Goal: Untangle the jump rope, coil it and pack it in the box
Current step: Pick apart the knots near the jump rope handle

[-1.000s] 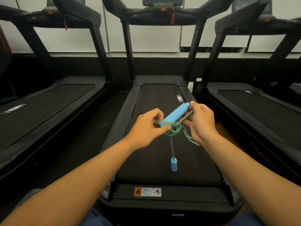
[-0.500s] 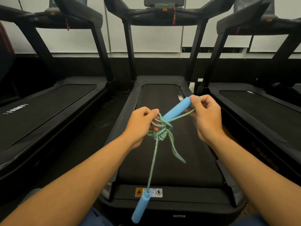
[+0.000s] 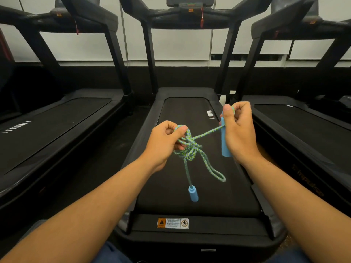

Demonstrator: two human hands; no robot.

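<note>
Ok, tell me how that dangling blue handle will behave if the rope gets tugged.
The dangling handle hangs free on limp rope, so it will probably swing. It looks light, likely foam. The knot by the left hand may tighten.

Dim, warm indoor light leaves the black treadmill belt [image 3: 199, 186] nearly featureless while the pale wall panels [image 3: 182, 44] behind glow brightest, the wide-angle lens bows the treadmill uprights [image 3: 117, 54] outward toward both side edges, and focus stays fairly sharp throughout.

Braided cord rope [image 3: 206, 134], smooth matt handles [image 3: 225, 143], matt treadmill belt [image 3: 182, 114].
</note>
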